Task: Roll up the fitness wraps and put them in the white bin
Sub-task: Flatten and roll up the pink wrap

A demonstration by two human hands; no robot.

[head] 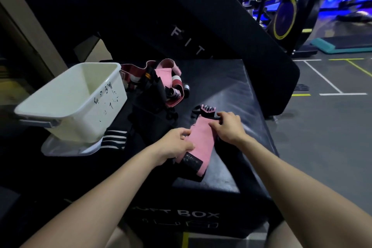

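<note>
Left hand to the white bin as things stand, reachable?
Probably yes. The white bin sits open-topped to the left hand's own side with nothing standing between them, but that hand's fingers are now on the pink wrap, so it would carry it or let go first.

Black padded box [231, 94], glossy top; front face at 6 o'clock reads "BOX" in white. Tall black pad [161, 16] leans behind it at 12 o'clock, letters "FIT" visible. Clear lid [60, 150] lies flat at 9 o'clock, near the box's left edge. Exercise bike [285, 18] with yellow-rimmed wheel at 2 o'clock, blue lighting behind. Teal step [322, 45] beside the bike. Grey floor [326, 127] at 3 o'clock, white and yellow lines.
</note>
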